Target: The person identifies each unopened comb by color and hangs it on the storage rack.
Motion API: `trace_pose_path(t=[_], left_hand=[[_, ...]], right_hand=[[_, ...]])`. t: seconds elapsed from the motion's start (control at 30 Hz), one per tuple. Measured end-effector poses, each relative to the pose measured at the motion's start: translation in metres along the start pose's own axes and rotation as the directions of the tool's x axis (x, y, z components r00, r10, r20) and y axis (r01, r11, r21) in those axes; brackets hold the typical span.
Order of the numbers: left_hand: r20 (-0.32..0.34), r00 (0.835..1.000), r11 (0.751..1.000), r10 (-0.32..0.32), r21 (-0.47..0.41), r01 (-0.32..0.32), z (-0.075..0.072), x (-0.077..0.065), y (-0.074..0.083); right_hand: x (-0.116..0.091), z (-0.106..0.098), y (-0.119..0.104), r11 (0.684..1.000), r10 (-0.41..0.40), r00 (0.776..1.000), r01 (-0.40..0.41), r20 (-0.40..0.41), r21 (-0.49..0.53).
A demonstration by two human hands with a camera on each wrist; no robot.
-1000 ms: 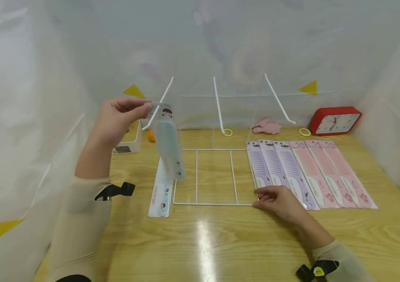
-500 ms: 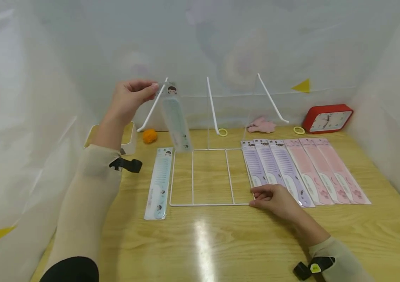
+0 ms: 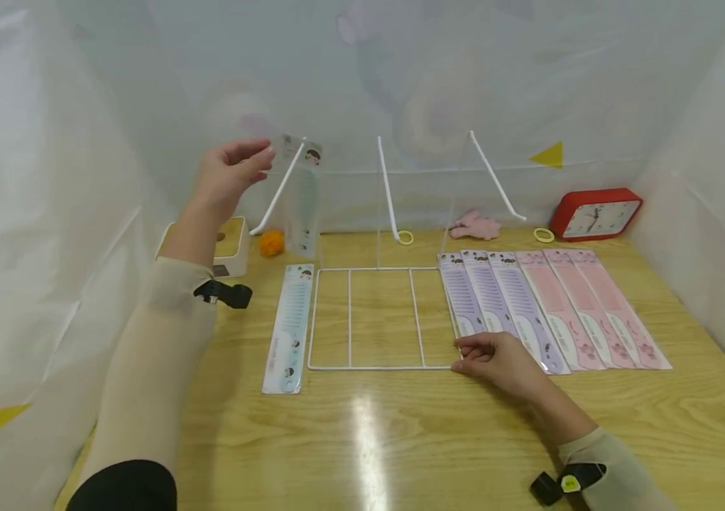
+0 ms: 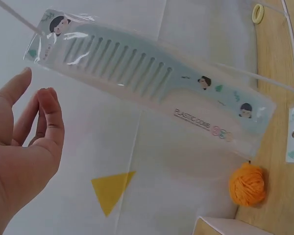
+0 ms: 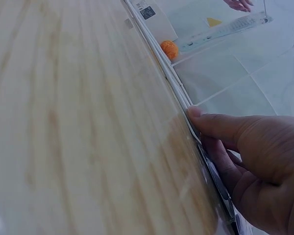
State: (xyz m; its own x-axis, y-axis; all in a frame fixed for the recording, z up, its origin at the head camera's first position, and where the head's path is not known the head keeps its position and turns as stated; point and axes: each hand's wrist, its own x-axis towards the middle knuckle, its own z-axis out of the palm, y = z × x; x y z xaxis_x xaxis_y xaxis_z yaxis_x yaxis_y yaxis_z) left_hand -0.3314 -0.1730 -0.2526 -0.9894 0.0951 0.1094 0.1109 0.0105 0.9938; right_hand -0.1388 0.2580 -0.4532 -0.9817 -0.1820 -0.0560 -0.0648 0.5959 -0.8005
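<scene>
A packaged light-green comb [image 3: 303, 206] hangs from the left prong [image 3: 277, 188] of a white wire rack [image 3: 381, 368]. Just left of its top edge is my left hand [image 3: 231, 174], apart from the package, with loosely bent fingers. The left wrist view shows the whole comb [image 4: 122, 68] tilted in its clear wrapper, with a gap between it and my left hand [image 4: 27, 152]. At the rack's front right corner, my right hand [image 3: 503, 365] pinches the base wire between thumb and fingers. Close up, the right hand [image 5: 255, 156] partly hides that corner.
Another green comb [image 3: 288, 330] lies left of the rack. Purple combs [image 3: 522, 312] and pink combs [image 3: 618, 312] lie in a row on the right. Behind are a white box [image 3: 234, 248], an orange yarn ball [image 3: 271, 243], a pink toy [image 3: 475, 225] and a red clock [image 3: 598, 214].
My left hand raised the green comb to the left prong, let go of it and drew back slightly to the left. My right hand has stayed at the rack's corner.
</scene>
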Motion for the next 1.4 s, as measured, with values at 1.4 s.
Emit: trace_pose_path(t=[1.4], left_hand=[[0.249, 0.954, 0.825, -0.17, 0.565, -0.001, -0.033, -0.02, -0.197]], right_hand=[[0.0, -0.001, 0.001, 1.0, 0.008, 1.0, -0.008, 0.005, 0.001]])
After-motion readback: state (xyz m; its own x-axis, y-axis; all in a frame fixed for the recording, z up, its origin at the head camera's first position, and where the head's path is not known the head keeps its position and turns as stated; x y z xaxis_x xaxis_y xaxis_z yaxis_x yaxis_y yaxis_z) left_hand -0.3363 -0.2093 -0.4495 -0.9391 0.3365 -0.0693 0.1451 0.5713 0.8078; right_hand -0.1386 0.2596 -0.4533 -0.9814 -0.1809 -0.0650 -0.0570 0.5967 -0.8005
